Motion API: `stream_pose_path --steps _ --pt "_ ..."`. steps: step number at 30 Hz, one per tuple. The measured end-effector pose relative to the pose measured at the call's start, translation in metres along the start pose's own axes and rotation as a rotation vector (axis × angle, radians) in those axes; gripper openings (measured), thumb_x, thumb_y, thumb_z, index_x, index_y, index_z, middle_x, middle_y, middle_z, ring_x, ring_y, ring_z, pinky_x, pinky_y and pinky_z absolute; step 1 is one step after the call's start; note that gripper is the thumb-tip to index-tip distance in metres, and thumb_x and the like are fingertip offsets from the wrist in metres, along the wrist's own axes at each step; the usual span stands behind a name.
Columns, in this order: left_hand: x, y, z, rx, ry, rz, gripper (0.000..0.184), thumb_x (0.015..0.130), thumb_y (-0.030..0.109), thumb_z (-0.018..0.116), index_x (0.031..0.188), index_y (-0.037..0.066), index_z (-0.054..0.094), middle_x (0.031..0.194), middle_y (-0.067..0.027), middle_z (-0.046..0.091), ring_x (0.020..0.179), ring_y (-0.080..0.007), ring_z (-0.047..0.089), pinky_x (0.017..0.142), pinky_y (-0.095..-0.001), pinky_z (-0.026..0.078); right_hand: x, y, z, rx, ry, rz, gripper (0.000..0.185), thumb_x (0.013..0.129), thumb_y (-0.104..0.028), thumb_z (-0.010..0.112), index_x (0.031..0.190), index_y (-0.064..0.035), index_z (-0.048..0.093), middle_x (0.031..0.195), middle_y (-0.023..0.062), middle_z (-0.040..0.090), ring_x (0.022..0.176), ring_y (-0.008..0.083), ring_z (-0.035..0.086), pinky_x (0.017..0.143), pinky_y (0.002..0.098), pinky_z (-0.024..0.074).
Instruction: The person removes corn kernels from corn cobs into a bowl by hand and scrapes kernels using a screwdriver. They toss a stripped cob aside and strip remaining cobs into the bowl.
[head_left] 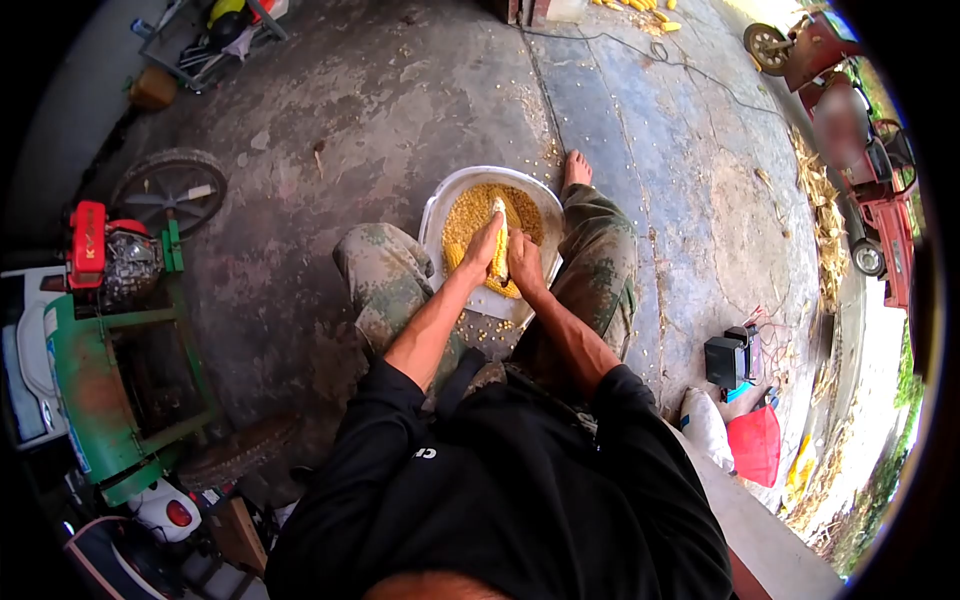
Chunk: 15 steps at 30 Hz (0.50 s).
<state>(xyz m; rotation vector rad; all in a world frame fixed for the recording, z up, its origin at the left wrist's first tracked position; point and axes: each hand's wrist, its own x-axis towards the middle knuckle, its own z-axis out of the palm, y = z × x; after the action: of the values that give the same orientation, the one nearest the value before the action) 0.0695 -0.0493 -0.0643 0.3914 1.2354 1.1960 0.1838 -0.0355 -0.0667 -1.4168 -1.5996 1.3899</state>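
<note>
Between my legs stands a white basin [432, 222] holding loose yellow corn kernels [468, 212] and some corn cobs. Over it, both hands grip one corn cob [499, 258], held roughly upright in view, with a pale, bare part near its far end. My left hand [482, 246] is closed around the cob's left side, its thumb toward the top. My right hand [522, 258] is closed against the cob's right side. The palms and some fingertips are hidden.
Scattered kernels [484, 328] lie on the concrete floor around the basin. At the left are a green machine [95, 375] with a red engine and a wheel [168, 192]. A black box [726, 360], sacks and a red three-wheeler [850, 130] are at the right.
</note>
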Motion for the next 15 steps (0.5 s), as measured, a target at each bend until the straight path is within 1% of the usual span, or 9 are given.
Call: stream_pose_path --steps 1,2,3,4,7,9,11,13,15 --pt "-0.004 0.005 0.002 -0.131 -0.057 -0.048 0.049 0.1 0.047 0.046 0.109 0.002 0.06 0.103 -0.0133 0.066 0.095 -0.0194 0.063 0.085 -0.0317 0.05 -0.001 -0.001 0.0 0.0 0.003 -0.001 0.054 0.105 -0.037 0.033 0.105 0.0084 0.063 0.098 0.0199 0.064 0.092 0.0278 0.061 0.085 0.0375 0.0449" --pt "-0.007 0.01 0.004 -0.262 -0.114 -0.096 0.048 0.1 0.047 0.047 0.108 0.002 0.061 0.103 -0.013 0.067 0.093 -0.0194 0.063 0.084 -0.0316 0.051 -0.002 -0.003 0.001 0.096 0.012 -0.018 0.054 0.105 -0.038 0.034 0.109 0.008 0.063 0.099 0.0181 0.064 0.093 0.0264 0.061 0.085 0.0364 0.0451" --pt "-0.003 0.007 0.003 -0.262 -0.115 -0.094 0.048 0.1 0.047 0.047 0.108 0.002 0.061 0.103 -0.013 0.067 0.093 -0.0194 0.063 0.084 -0.0316 0.051 -0.001 -0.005 0.001 0.192 0.019 -0.036 0.055 0.105 -0.038 0.034 0.113 0.0075 0.062 0.1 0.0163 0.065 0.094 0.025 0.061 0.085 0.0352 0.0453" --pt "0.002 0.002 0.002 -0.26 -0.124 -0.07 0.047 0.099 0.046 0.048 0.108 0.002 0.061 0.102 -0.0127 0.067 0.093 -0.0194 0.064 0.083 -0.0318 0.052 0.0 -0.004 0.0 0.192 0.018 -0.038 0.055 0.105 -0.038 0.034 0.113 0.0075 0.062 0.1 0.0163 0.065 0.094 0.025 0.061 0.085 0.0352 0.0453" --pt "0.0 0.001 0.002 -0.218 -0.096 -0.044 0.046 0.099 0.045 0.05 0.107 0.002 0.062 0.101 -0.0119 0.067 0.091 -0.0188 0.064 0.081 -0.0314 0.052 -0.001 -0.014 -0.003 0.237 -0.069 0.049 0.059 0.104 -0.044 0.034 0.12 0.0071 0.06 0.103 0.0149 0.065 0.095 0.0237 0.061 0.087 0.0346 0.0449" --pt "0.0 -0.001 0.001 -0.181 -0.062 -0.043 0.045 0.099 0.044 0.05 0.107 0.002 0.062 0.1 -0.0114 0.067 0.091 -0.0182 0.064 0.081 -0.0309 0.052 0.0 -0.021 -0.005 -0.034 -0.169 0.227 0.065 0.104 -0.049 0.032 0.121 0.0074 0.059 0.102 0.0168 0.065 0.096 0.0251 0.061 0.089 0.0359 0.0445" --pt "0.005 -0.01 -0.003 -0.091 -0.035 -0.009 0.044 0.099 0.043 0.05 0.107 0.002 0.063 0.099 -0.0105 0.067 0.09 -0.0168 0.063 0.079 -0.0298 0.052 -0.001 -0.019 -0.002 -0.077 -0.141 0.192 0.066 0.103 -0.05 0.03 0.121 0.0065 0.059 0.101 0.0175 0.067 0.098 0.0264 0.061 0.09 0.0369 0.0442" --pt "0.001 -0.007 0.001 -0.105 -0.039 -0.017 0.043 0.099 0.043 0.05 0.105 0.003 0.063 0.097 -0.0096 0.067 0.088 -0.0163 0.063 0.078 -0.0293 0.052 0.0 -0.007 -0.001 -0.088 -0.118 0.036 0.06 0.104 -0.045 0.031 0.121 0.0055 0.059 0.101 0.0183 0.068 0.1 0.0272 0.062 0.09 0.0367 0.0447" --pt "0.0 -0.007 0.001 -0.118 -0.046 -0.025 0.043 0.099 0.043 0.05 0.103 0.003 0.063 0.095 -0.0088 0.067 0.086 -0.0159 0.063 0.076 -0.0288 0.051 0.004 0.015 0.004 -0.067 -0.081 0.004 0.057 0.105 -0.042 0.031 0.122 0.0047 0.059 0.103 0.0185 0.068 0.1 0.0266 0.062 0.09 0.0362 0.0449"
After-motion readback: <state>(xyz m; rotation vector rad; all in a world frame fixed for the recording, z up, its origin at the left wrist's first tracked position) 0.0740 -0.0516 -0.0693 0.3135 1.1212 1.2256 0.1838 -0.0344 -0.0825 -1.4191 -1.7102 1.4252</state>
